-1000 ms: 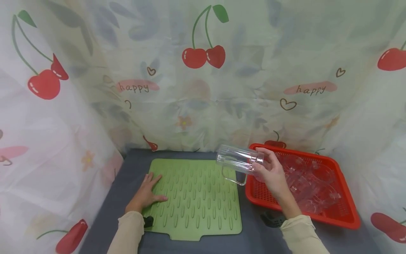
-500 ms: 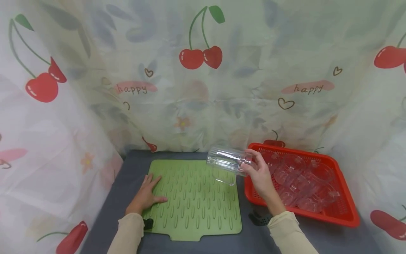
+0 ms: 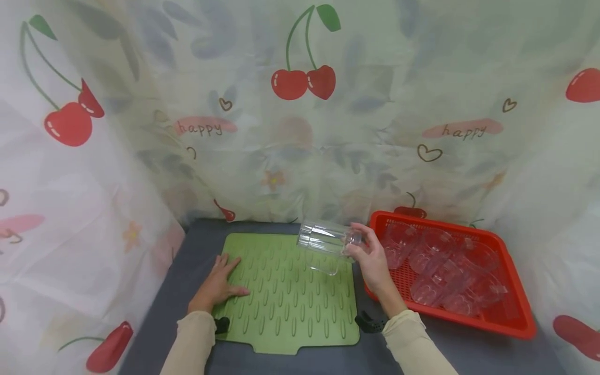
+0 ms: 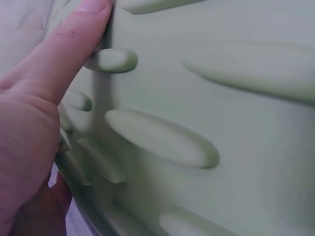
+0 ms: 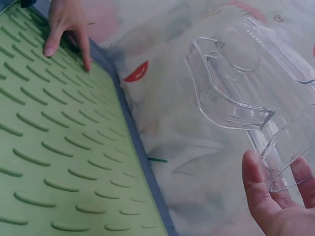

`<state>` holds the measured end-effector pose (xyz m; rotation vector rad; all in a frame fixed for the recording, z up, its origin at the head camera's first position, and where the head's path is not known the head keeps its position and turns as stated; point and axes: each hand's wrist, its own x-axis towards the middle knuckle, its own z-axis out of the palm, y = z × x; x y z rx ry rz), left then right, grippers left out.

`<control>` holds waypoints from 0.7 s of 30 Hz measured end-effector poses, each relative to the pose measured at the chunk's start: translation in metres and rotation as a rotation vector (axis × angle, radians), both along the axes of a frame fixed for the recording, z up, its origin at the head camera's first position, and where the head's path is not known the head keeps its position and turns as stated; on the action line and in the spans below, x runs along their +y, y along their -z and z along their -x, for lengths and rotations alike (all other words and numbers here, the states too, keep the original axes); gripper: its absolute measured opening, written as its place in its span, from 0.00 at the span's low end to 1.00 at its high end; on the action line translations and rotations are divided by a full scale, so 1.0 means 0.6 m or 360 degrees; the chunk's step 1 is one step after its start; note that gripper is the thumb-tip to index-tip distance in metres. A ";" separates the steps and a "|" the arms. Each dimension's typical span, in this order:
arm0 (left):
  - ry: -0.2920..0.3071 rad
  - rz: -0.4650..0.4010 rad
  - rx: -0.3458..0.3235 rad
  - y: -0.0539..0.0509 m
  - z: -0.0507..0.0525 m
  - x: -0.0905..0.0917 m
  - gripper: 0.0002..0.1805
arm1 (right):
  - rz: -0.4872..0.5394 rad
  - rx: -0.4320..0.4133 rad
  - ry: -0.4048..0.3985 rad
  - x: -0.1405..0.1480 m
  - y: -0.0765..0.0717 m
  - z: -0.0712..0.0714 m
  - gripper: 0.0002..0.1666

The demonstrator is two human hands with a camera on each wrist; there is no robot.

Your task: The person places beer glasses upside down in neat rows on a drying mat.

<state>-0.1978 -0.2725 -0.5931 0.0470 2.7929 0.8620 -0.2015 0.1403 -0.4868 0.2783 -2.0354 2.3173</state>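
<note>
Fingers [image 5: 255, 181] of the right hand [image 3: 372, 261] are curled round a transparent cylindrical handled mug [image 3: 326, 239] above a green ridged mat [image 3: 286, 304], touched by the spread left hand [image 3: 216, 282]; a drop could be caused by the mug's end slipping.

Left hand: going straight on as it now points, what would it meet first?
The left hand, on the green mat, would probably meet the patterned curtain first, behind the dark tabletop; depth is unclear.

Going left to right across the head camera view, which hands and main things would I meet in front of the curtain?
Left hand, clear mug, right hand, red basket. The green mat overlaps several of these, so it's left out.
</note>
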 end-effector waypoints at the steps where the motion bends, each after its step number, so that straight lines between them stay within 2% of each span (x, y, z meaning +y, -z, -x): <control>1: 0.0005 0.0004 0.0004 0.000 0.001 0.001 0.63 | -0.0020 -0.0004 0.0007 0.000 0.002 0.000 0.32; 6: 0.0007 0.0057 0.0084 -0.004 0.009 0.009 0.55 | -0.0122 -0.0040 0.0033 0.000 0.012 -0.004 0.31; 9: -0.0002 0.0061 0.0156 -0.015 0.015 0.018 0.51 | -0.0114 -0.0046 0.0048 -0.001 0.016 -0.005 0.31; 16: -0.0025 -0.0165 0.0361 -0.074 0.022 0.042 0.45 | -0.0078 -0.0003 0.0012 -0.007 0.017 -0.005 0.31; 21: 0.0026 -0.0250 0.0497 -0.103 0.020 0.061 0.40 | -0.0082 -0.0016 0.0003 -0.010 0.016 -0.009 0.32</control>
